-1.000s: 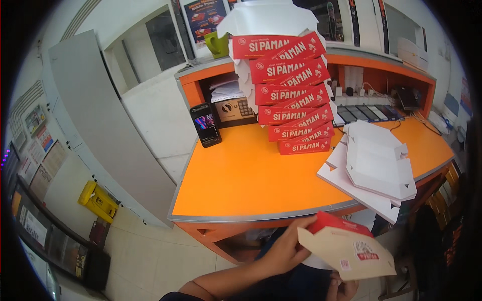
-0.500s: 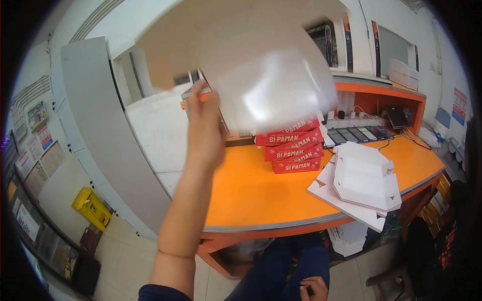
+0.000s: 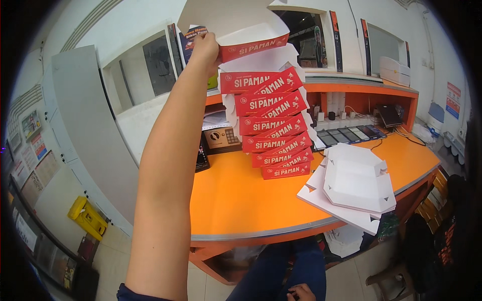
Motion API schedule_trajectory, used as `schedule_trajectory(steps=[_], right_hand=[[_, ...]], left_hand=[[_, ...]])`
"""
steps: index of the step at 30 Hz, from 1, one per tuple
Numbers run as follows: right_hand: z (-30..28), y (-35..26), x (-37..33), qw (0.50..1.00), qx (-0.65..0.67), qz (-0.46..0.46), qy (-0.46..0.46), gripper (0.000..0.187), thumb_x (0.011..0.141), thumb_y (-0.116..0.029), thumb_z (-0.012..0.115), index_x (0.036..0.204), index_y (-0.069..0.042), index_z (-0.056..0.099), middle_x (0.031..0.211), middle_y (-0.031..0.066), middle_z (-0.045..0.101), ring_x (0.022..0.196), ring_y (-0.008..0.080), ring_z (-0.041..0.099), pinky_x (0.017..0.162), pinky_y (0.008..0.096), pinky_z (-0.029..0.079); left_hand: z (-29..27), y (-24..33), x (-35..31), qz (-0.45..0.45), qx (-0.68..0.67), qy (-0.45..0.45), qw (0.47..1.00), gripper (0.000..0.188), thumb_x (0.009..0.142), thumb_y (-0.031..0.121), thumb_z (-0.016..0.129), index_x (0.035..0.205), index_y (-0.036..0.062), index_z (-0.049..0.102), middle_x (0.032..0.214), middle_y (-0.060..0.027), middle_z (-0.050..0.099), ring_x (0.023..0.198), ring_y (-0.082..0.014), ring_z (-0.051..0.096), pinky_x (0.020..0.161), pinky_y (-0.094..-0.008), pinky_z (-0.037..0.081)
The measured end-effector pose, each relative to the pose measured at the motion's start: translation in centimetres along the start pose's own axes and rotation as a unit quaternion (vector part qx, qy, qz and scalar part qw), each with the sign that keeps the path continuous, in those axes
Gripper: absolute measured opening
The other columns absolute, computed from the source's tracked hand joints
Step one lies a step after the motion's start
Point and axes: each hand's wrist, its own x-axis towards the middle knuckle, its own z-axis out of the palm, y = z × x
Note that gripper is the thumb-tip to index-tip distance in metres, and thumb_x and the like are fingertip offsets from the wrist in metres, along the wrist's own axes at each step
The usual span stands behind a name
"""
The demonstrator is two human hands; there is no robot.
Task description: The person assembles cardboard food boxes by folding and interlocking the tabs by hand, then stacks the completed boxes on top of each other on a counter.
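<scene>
Raised over the stack, my left hand [image 3: 205,49] grips the left corner of an open cardboard box [image 3: 255,47], red outside and white inside, with its lid standing up. Beneath it rises a tall stack of folded red boxes [image 3: 271,104], several high, laid at alternating angles with white flaps sticking out. The held box is at the top of this stack; whether it rests on it I cannot tell. My right hand [image 3: 301,292] lies on my lap at the lower edge, partly cut off, its fingers curled with nothing seen in them.
White flat box blanks [image 3: 357,178] lie on the orange table [image 3: 226,205], overhanging its front edge. Behind them stands a row of phones [image 3: 346,134]. A safe-like box with a keypad [image 3: 221,138] is left of the stack. A tall grey panel [image 3: 85,115] stands further left.
The blurred box in my left hand has moved back and up onto the stack's top, its red front now showing. The view has shifted, revealing more of the stack. My right hand stays on my lap.
</scene>
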Motion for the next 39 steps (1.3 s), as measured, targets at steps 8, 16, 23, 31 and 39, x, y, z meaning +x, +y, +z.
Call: schedule_trajectory(steps=[8,16,23,31,39], right_hand=[[-0.3,0.2,0.2,1.0,0.009,0.024,-0.007,0.016,0.089,-0.012,0.069,0.101,-0.003,0.066,0.1,0.0153,0.063,0.085,0.0344,0.066,0.075,0.0393,0.054],[-0.2,0.0,0.6,1.0,-0.015,0.014,-0.021,0.016,0.089,-0.012,0.069,0.102,-0.003,0.066,0.1,0.0155,0.063,0.087,0.0349,0.066,0.076,0.0406,0.053],[-0.2,-0.1,0.6,0.999,-0.018,0.018,-0.018,0.016,0.088,-0.013,0.07,0.1,-0.004,0.066,0.1,0.0146,0.064,0.087,0.0347,0.066,0.076,0.0414,0.054],[-0.2,-0.2,0.7,0.999,-0.024,0.022,-0.027,0.015,0.088,-0.013,0.07,0.1,-0.004,0.067,0.1,0.0144,0.064,0.087,0.0342,0.066,0.075,0.0409,0.054],[-0.3,-0.1,0.7,0.999,-0.024,0.027,-0.025,0.016,0.088,-0.014,0.07,0.1,-0.005,0.067,0.1,0.0144,0.064,0.087,0.0352,0.066,0.076,0.0416,0.054]], left_hand=[[-0.1,-2.9,-0.8,-0.071,0.301,0.003,0.951,0.051,0.094,0.031,0.045,0.116,-0.0121,0.061,0.11,-0.0228,0.066,0.096,-0.0315,0.064,0.081,-0.0413,0.048],[-1.7,-4.2,1.7,-0.041,0.324,-0.01,0.945,0.047,0.096,0.029,0.046,0.126,-0.0056,0.056,0.101,-0.0183,0.064,0.078,-0.0282,0.064,0.063,-0.049,0.052],[-1.1,-3.8,0.9,-0.079,0.323,-0.037,0.942,0.034,0.086,0.011,0.056,0.115,-0.0036,0.065,0.11,-0.0217,0.068,0.091,-0.0319,0.067,0.075,-0.0419,0.055],[-2.3,-4.7,0.2,0.029,0.364,0.01,0.931,0.038,0.087,0.026,0.071,0.115,0.0007,0.067,0.093,-0.0177,0.07,0.085,-0.0254,0.069,0.075,-0.0381,0.055],[-1.7,-3.0,-4.8,0.065,0.347,-0.155,0.923,0.041,0.091,0.041,0.075,0.106,0.0031,0.071,0.1,-0.0128,0.07,0.079,-0.0158,0.067,0.069,-0.0306,0.054]])
